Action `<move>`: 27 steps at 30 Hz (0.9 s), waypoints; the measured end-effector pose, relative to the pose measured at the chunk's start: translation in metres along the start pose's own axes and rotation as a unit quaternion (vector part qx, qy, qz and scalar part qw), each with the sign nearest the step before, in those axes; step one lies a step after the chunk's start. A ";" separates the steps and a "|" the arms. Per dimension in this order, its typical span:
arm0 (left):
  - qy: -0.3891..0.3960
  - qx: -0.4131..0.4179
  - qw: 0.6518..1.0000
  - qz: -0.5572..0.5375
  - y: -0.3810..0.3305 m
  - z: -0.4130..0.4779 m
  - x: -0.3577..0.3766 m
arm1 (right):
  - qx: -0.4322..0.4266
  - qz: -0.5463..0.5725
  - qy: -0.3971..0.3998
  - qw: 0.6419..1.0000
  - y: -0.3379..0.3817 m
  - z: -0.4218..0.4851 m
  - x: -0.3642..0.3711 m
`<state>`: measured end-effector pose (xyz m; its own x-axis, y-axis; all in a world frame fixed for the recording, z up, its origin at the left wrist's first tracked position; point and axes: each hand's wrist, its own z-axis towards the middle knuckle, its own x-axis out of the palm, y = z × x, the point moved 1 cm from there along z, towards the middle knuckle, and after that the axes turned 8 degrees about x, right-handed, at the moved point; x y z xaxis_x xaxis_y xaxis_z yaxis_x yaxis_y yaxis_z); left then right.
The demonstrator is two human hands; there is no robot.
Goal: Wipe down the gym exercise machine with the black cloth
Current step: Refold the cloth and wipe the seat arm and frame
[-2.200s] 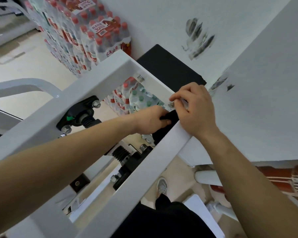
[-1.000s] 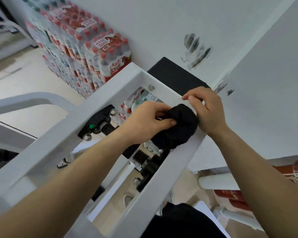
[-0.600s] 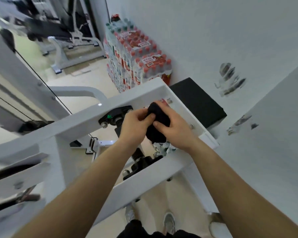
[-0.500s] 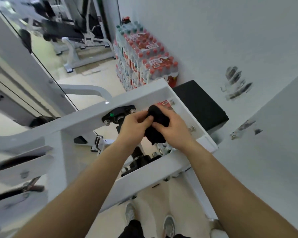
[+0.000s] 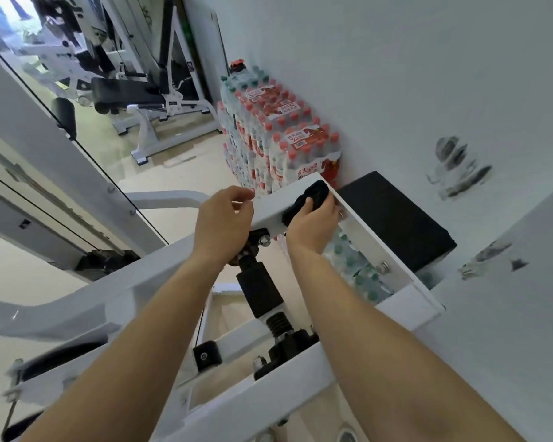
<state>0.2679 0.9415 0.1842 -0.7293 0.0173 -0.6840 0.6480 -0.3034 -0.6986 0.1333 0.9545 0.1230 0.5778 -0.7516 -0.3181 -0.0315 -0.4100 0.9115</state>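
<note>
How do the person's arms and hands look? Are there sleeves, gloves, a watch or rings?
Both arms are bare: the left forearm and the right forearm show no sleeve up to the picture's edge. The left hand and the right hand wear no gloves. No watch or bracelet is at either wrist, and no ring shows on the visible fingers.

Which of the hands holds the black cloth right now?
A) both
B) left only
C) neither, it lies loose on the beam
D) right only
D: the right hand grips the black cloth against the far white beam of the machine. The left hand is apart from the cloth, with its fingers curled and no cloth in them.
</note>
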 end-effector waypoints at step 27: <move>0.055 0.113 0.992 0.019 0.060 -0.015 -0.005 | -0.034 -0.069 0.093 0.993 -0.008 -0.042 0.007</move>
<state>0.3142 0.9378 0.1425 -0.6697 0.1014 -0.7357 0.5996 -0.5107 -0.6162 0.1714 0.9745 0.1240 0.7136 -0.5793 -0.3938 0.1100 -0.4625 0.8798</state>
